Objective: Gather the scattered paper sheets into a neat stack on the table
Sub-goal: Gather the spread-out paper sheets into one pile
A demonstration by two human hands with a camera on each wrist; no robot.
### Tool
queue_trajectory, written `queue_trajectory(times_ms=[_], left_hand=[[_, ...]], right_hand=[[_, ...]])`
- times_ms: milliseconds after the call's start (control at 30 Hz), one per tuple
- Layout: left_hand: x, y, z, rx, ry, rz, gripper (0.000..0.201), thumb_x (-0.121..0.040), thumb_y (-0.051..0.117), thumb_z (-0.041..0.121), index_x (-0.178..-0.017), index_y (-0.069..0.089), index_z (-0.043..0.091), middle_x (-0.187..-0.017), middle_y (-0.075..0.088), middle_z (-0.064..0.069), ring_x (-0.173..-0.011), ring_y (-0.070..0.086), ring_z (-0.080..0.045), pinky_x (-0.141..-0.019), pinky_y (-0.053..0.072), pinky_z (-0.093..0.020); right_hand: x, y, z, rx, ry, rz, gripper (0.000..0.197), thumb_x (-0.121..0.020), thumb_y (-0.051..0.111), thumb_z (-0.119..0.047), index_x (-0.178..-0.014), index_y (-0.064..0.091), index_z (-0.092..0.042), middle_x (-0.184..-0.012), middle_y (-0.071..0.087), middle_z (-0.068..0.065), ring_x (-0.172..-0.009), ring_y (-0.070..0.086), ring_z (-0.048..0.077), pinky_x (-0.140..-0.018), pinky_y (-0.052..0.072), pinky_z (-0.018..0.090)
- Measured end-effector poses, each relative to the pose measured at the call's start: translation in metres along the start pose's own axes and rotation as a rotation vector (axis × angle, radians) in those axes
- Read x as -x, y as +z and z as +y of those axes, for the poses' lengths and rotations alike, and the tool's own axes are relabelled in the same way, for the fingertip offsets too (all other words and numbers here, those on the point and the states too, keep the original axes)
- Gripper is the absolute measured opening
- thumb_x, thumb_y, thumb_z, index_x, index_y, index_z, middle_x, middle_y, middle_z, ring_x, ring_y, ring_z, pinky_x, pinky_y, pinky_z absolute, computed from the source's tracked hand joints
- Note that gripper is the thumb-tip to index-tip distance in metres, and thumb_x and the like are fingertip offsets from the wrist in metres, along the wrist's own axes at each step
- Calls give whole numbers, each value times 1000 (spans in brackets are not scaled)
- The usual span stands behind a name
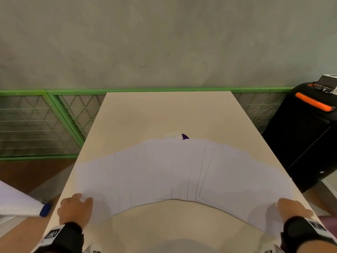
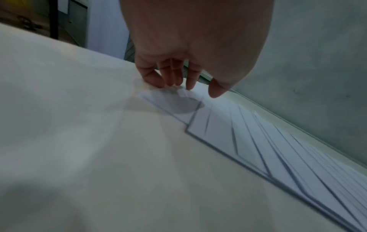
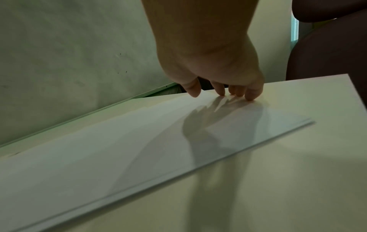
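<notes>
a: head view: your paper sheets (image 1: 182, 170) lie fanned in a wide arc across the near half of the table (image 1: 167, 110), overlapping, not stacked yet. your left hand (image 1: 75, 209) is at the left end of the fan, your right hand (image 1: 291, 209) at the right end.

b: grip on the left?

a: left wrist view shows your left hand (image 2: 190, 47) with fingers pointing down and loosely bent, fingertips (image 2: 155, 81) touching the end corner of the sheets (image 2: 248, 133) and the table (image 2: 79, 125). nothing pinched or wrapped, thumb hangs free above the paper. blurry at the tips, so i can't tell which sheet you touch.

b: right?

a: right wrist view, same thing: your right hand (image 3: 210, 55) has fingertips (image 3: 250, 95) pressing down at the far edge of the top sheet (image 3: 139, 141), thumb apart to the left. no curl around paper, just contact. sheets lie flat on the table (image 3: 298, 172).

b: anything else on the table?

a: small dark purple thing (image 1: 185, 136) just past the far edge of the fan, partly hidden by it, can't tell what it is. pale patch (image 1: 172, 134) beside it, maybe tape, unclear.

b: off the table?

a: black case with an orange handle (image 1: 314, 104) to your right, green railing (image 1: 60, 114) with wire mesh behind, blue object (image 1: 45, 209) at the left near another white sheet (image 1: 16, 201).
</notes>
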State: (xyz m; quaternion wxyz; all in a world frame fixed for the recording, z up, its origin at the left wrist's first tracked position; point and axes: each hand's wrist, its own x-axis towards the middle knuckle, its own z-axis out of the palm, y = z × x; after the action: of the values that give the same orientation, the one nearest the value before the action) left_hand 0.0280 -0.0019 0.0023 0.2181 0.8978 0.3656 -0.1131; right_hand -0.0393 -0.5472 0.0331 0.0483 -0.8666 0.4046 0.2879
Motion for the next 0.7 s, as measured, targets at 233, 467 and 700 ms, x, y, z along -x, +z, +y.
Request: queue_trajectory(times_ms=[233,467,700], left_hand=[[-3,-11,21,-51,-110,-10,53,-90,42,32,-135,42,5,-130,43,-27,-106,47,-40,-95,37,-45],[-6,-14,33,-69,-173,-6,56,-90,39,37,-136,39,4,-131,40,-26,-108,49,-43,-90,39,-45],[-17,-16,34,168,-225,-15,61,-87,47,31,-137,35,-2,-135,42,-27,-110,48,-45,-92,40,-48]], right_hand=[[-3,-22,-33,66,-100,84,73,-51,75,-30,-120,52,-18,-116,60,11,-107,60,33,-80,52,35],[-26,-14,-40,226,-138,140,96,-38,73,-34,-128,40,-23,-133,49,15,-120,52,38,-100,45,45],[-48,-10,-51,254,-166,93,102,-30,72,-34,-126,37,-38,-142,42,13,-128,45,41,-102,44,48]])
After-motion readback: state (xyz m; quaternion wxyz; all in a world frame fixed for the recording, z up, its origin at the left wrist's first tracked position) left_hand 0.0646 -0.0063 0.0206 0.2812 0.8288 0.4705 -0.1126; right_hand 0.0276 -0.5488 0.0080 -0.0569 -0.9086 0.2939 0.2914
